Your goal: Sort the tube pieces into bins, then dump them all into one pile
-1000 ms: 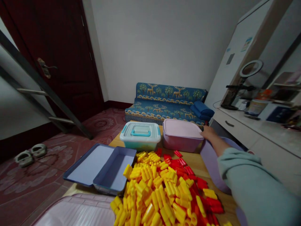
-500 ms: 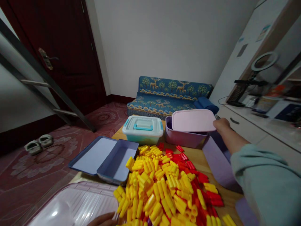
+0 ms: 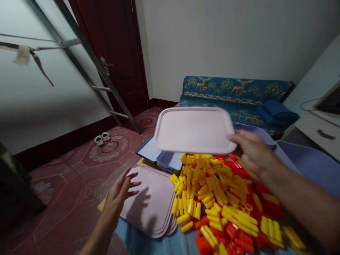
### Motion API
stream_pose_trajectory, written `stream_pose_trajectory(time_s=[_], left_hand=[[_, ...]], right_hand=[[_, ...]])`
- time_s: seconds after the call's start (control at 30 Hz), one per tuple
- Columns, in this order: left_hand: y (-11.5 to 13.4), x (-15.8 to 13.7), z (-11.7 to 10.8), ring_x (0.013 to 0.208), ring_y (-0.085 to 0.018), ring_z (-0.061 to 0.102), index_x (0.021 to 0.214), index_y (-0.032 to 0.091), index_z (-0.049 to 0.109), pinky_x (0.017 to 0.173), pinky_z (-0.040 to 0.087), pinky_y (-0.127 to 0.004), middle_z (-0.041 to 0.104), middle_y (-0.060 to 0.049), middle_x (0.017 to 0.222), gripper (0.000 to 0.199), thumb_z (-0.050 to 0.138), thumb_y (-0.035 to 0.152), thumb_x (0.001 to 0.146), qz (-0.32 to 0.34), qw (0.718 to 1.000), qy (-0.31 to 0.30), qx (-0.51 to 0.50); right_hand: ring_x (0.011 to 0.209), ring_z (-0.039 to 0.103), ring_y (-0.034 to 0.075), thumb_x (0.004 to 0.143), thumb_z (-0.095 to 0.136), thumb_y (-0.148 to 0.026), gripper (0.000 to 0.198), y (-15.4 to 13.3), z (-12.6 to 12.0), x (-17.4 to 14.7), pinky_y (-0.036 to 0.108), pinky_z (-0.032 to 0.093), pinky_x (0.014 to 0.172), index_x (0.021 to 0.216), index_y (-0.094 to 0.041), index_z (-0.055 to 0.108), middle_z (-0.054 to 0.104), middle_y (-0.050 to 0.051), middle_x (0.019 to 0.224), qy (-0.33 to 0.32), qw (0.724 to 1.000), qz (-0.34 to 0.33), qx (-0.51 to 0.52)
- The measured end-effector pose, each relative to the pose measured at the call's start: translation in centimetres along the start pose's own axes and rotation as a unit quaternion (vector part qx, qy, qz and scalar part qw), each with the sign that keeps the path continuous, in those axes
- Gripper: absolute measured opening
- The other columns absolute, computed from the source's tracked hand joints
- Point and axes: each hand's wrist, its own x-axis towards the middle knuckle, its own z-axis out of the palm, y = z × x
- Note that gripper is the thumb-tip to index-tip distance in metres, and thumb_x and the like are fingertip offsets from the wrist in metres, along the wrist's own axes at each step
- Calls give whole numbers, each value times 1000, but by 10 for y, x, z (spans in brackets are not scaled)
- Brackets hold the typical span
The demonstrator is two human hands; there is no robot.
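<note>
Pale pink, rounded-rectangular plastic lid (image 3: pixel 195 129) hung in air, right hand (image 3: pixel 251 150) pinching near-right corner. I judged it light, stiffish, smooth; edge best hold. Left hand (image 3: pixel 120 190) hovered empty, fingers spread, by flat pink plastic panels (image 3: pixel 160 193); yellow plastic tube-pieces (image 3: pixel 212 184) lay heaped alongside.

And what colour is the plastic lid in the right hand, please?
The plastic lid is pale pink, best seen in the head view.

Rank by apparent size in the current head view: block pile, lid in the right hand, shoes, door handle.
1. Block pile
2. Held lid
3. Shoes and door handle look too alike to rank
</note>
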Motion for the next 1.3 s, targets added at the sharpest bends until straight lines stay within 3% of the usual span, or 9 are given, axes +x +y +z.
stream_pose_trajectory(time_s=[0.13,0.27,0.37,0.5,0.63,0.8,0.97,1.13,1.3], left_hand=[[2,6,-28,102,-27,65,137,16,45,68,58,-30,57,-13,132,76,46,67,80,-9,994,77,-80],[-2,12,-59,95,-24,67,125,12,57,62,54,-21,65,-11,122,70,67,53,69,-30,989,139,-37],[-11,22,-76,79,-20,68,122,10,60,54,51,-19,69,-13,110,66,72,38,63,-67,985,159,22],[-28,41,-89,76,-19,68,110,10,67,52,51,-19,73,-11,100,53,68,32,62,-50,979,172,100],[-41,53,-96,74,-21,69,102,10,70,52,51,-21,74,-9,90,46,67,30,61,-48,978,159,123],[-52,55,-99,77,-20,69,111,9,68,56,52,-21,74,-10,94,52,66,32,64,-37,978,160,131],[-65,61,-96,96,-26,67,116,11,66,71,55,-27,72,-11,106,53,63,35,69,-8,972,156,175],[-67,64,-87,105,-28,64,122,10,62,89,52,-35,68,-13,116,58,61,38,71,19,967,124,224],[-63,59,-82,110,-31,62,121,13,63,96,46,-40,69,-14,114,56,54,44,76,56,927,83,362]], right_hand=[[71,67,22,66,71,-38,43,35,79,-104,30,52,59,100,-15,58,70,7,79,-156,956,144,201],[78,67,22,62,73,-41,46,79,127,-170,30,52,65,97,-17,55,70,5,81,-146,922,232,275],[82,67,21,64,75,-42,49,94,142,-197,30,53,66,100,-18,52,71,6,90,-203,893,257,309],[68,69,18,70,71,-51,56,99,147,-209,25,51,53,109,-18,47,70,7,94,-331,858,261,294],[52,67,15,69,65,-66,77,108,144,-204,19,44,42,124,-20,37,69,9,97,-387,843,269,259],[55,69,19,68,60,-74,112,129,133,-199,21,45,43,147,-25,-2,66,3,83,-329,882,271,201],[59,69,17,75,58,-67,107,137,121,-200,22,46,47,149,-23,-6,66,4,87,-298,914,219,166],[62,69,17,80,58,-55,100,138,115,-202,23,47,50,149,-21,-5,64,1,83,-316,916,197,148],[57,66,14,81,56,-48,91,144,116,-206,21,43,45,149,-20,2,59,-2,80,-325,920,181,124]])
